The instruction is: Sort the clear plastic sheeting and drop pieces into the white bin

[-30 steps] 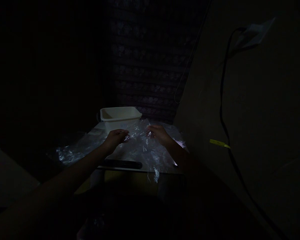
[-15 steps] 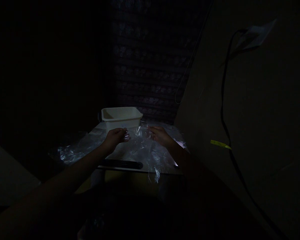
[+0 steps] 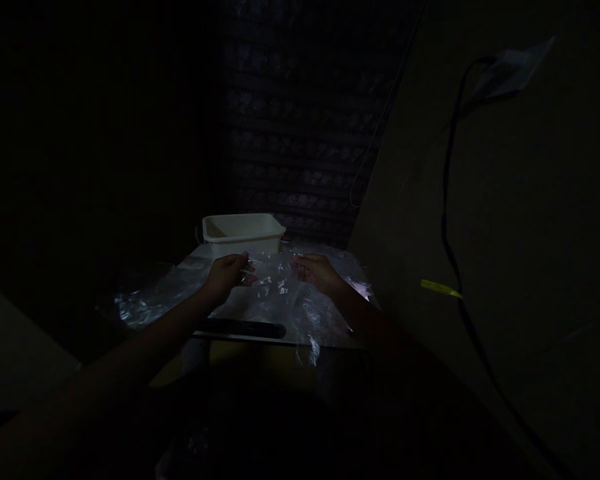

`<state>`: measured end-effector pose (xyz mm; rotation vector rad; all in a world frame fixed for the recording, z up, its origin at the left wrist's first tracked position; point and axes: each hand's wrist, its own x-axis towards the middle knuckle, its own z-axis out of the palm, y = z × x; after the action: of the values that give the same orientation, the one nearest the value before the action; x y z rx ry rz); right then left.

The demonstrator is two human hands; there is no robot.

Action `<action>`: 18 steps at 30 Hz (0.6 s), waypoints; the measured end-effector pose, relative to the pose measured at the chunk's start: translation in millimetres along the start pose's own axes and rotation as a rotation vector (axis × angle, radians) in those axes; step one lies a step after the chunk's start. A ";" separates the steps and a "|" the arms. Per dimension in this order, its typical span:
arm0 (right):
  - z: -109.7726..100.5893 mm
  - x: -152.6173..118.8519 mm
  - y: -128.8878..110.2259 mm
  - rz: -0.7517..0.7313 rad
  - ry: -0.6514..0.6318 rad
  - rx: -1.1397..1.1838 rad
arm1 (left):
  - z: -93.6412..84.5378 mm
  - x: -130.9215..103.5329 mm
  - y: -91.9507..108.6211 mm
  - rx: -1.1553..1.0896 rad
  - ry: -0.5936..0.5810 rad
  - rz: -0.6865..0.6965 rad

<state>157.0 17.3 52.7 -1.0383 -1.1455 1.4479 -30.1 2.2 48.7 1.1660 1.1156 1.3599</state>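
Between my two hands a clear plastic bag (image 3: 275, 275) is stretched, thin and shiny; it could also be a loose sheet of film. My left hand (image 3: 228, 275) pinches its left edge between thumb and fingers. At the opposite edge my right hand (image 3: 318, 270) grips it the same way. Both hands are just above the table (image 3: 240, 303), in front of a cream plastic tub (image 3: 245, 241). More crumpled clear plastic (image 3: 313, 320) lies under my right wrist and droops over the front edge. The scene is very dark, so finger detail is faint.
A long black bar-shaped object (image 3: 243, 328) lies along the table's front edge. More clear plastic (image 3: 140, 307) spreads at the left. On the right wall hangs a black cable (image 3: 445, 220) with a yellow tag (image 3: 440, 288). Dark shutter-like slats rise behind the table.
The plastic between my hands is spread out flatter and wider than before. My left hand has moved slightly left, while the right hand has barely shifted. The tub has not moved.
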 end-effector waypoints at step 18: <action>-16.0 16.4 20.0 0.009 0.280 -0.280 | -2.6 15.4 -24.6 0.523 0.050 0.234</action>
<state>166.3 34.2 29.3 -1.3941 -1.1574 1.1245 -30.8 19.6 25.4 1.6886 1.4594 1.3118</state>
